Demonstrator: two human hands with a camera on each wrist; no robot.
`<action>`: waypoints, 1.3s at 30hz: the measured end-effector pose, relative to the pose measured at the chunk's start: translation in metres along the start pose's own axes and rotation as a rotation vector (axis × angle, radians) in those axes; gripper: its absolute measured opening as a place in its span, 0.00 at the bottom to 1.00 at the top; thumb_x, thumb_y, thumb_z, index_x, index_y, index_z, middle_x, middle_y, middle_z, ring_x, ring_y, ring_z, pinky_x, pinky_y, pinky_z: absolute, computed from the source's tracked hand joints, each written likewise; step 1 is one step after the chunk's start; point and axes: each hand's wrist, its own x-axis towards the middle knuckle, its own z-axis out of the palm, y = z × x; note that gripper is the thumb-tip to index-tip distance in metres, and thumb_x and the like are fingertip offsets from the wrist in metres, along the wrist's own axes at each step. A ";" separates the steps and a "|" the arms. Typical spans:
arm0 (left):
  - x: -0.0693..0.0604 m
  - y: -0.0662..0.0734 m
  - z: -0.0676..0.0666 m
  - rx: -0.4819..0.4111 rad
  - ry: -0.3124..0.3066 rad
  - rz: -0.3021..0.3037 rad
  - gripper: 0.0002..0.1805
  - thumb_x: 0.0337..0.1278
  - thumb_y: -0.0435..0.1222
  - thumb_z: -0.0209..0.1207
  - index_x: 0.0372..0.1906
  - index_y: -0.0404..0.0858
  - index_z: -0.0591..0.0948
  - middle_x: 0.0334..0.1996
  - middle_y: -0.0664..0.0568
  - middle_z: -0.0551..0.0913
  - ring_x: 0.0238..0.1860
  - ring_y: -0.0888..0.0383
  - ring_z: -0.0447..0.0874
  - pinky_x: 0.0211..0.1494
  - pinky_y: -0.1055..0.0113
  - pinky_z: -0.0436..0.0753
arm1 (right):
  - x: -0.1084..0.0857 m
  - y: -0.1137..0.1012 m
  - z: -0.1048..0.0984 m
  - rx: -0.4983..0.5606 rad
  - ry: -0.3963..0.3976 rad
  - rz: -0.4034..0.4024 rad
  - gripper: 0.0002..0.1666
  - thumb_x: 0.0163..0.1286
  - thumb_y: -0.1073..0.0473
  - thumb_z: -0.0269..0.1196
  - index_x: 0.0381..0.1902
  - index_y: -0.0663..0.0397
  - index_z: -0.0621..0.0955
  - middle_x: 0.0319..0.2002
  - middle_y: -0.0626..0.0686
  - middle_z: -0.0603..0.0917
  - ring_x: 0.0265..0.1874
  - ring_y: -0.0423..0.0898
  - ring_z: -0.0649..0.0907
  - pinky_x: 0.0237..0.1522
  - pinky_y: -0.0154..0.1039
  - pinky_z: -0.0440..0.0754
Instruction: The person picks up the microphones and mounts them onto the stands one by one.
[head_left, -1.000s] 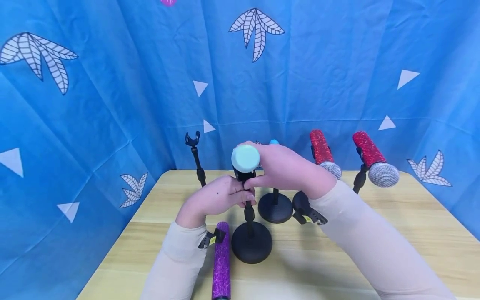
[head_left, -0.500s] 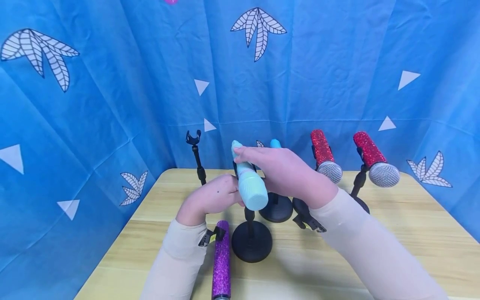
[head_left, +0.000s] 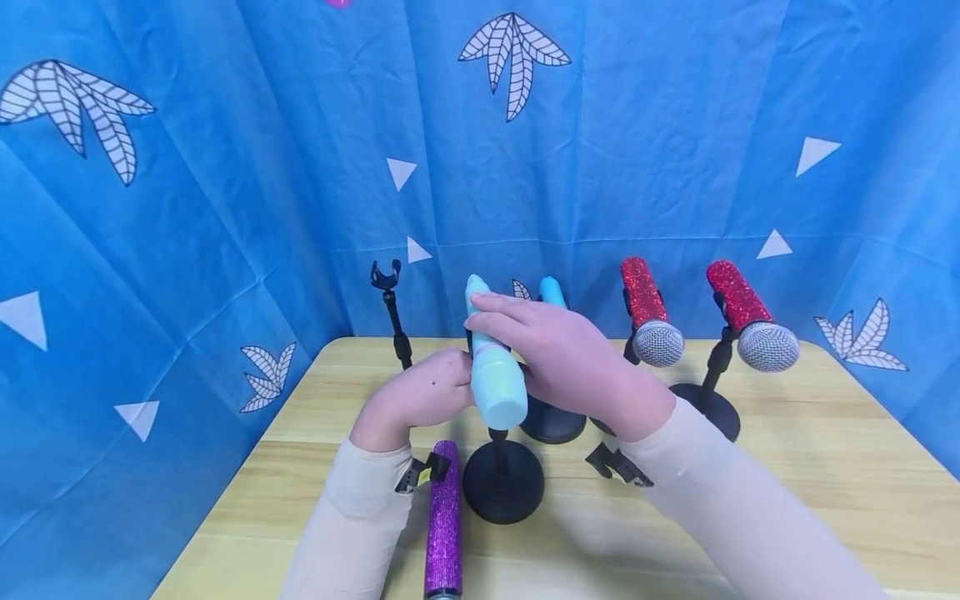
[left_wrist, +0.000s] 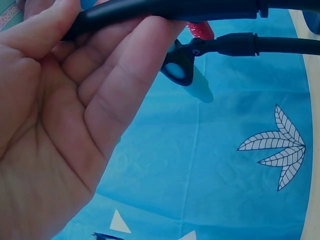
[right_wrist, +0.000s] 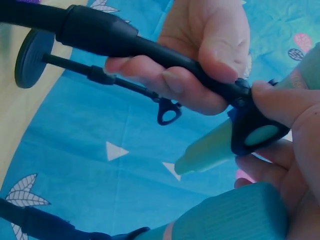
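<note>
A light teal microphone (head_left: 498, 387) lies in the clip (right_wrist: 242, 132) of a black stand (head_left: 502, 483), its head tilted down toward the viewer. My left hand (head_left: 427, 387) grips the stand's pole (right_wrist: 167, 59) just below the clip; in the left wrist view the fingers (left_wrist: 125, 75) curl under the pole. My right hand (head_left: 573, 354) holds the microphone and clip, thumb on the clip's side and fingers around the far side in the right wrist view. A purple glitter microphone (head_left: 444, 525) lies on the table beside my left wrist.
An unoccupied stand (head_left: 390, 308) rises at the back left. Behind my right hand stands a second teal microphone (head_left: 552, 292). Two red glitter microphones (head_left: 642, 292) (head_left: 738, 296) sit on stands at the right. A blue curtain (head_left: 645, 125) borders the wooden table (head_left: 285, 500).
The teal microphone has swung from pointing its head up at the viewer to tilting forward and down. My right hand has shifted slightly along with it; my left hand stays on the pole.
</note>
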 end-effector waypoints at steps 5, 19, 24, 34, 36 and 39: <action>-0.001 0.000 0.000 0.009 -0.008 -0.008 0.11 0.74 0.36 0.55 0.50 0.37 0.84 0.42 0.54 0.86 0.44 0.61 0.83 0.56 0.62 0.81 | -0.008 -0.008 -0.005 -0.027 0.043 0.007 0.42 0.52 0.66 0.79 0.66 0.55 0.78 0.68 0.55 0.76 0.69 0.51 0.73 0.65 0.50 0.73; 0.001 0.002 -0.004 -0.034 -0.025 -0.078 0.12 0.74 0.35 0.55 0.52 0.39 0.86 0.46 0.54 0.87 0.46 0.61 0.83 0.58 0.61 0.80 | -0.049 -0.029 -0.003 0.203 0.277 0.002 0.08 0.66 0.62 0.61 0.44 0.54 0.79 0.40 0.47 0.82 0.38 0.41 0.80 0.40 0.36 0.80; 0.001 0.002 -0.004 -0.018 -0.022 -0.060 0.11 0.73 0.34 0.55 0.49 0.39 0.86 0.43 0.55 0.87 0.42 0.62 0.83 0.55 0.63 0.81 | -0.059 -0.029 0.011 0.182 0.105 0.028 0.04 0.68 0.56 0.64 0.36 0.47 0.78 0.30 0.40 0.76 0.27 0.35 0.75 0.28 0.30 0.75; -0.001 0.000 -0.001 -0.028 -0.013 -0.067 0.10 0.73 0.34 0.55 0.47 0.39 0.87 0.42 0.55 0.87 0.41 0.63 0.83 0.54 0.62 0.81 | -0.070 -0.012 0.046 0.243 -0.344 0.248 0.09 0.68 0.50 0.69 0.30 0.39 0.80 0.27 0.36 0.73 0.25 0.34 0.73 0.28 0.32 0.74; -0.002 0.000 -0.001 -0.035 -0.011 -0.069 0.10 0.73 0.34 0.55 0.47 0.39 0.87 0.42 0.55 0.88 0.42 0.63 0.83 0.55 0.62 0.81 | -0.071 -0.008 0.054 0.242 -0.383 0.252 0.07 0.68 0.50 0.69 0.31 0.39 0.81 0.27 0.34 0.74 0.27 0.33 0.74 0.31 0.33 0.76; -0.002 -0.001 -0.001 -0.041 -0.008 -0.069 0.10 0.73 0.34 0.55 0.47 0.40 0.87 0.42 0.55 0.87 0.43 0.63 0.83 0.56 0.61 0.81 | -0.073 -0.003 0.067 0.245 -0.429 0.251 0.06 0.69 0.50 0.68 0.33 0.40 0.83 0.29 0.35 0.76 0.29 0.34 0.77 0.36 0.35 0.78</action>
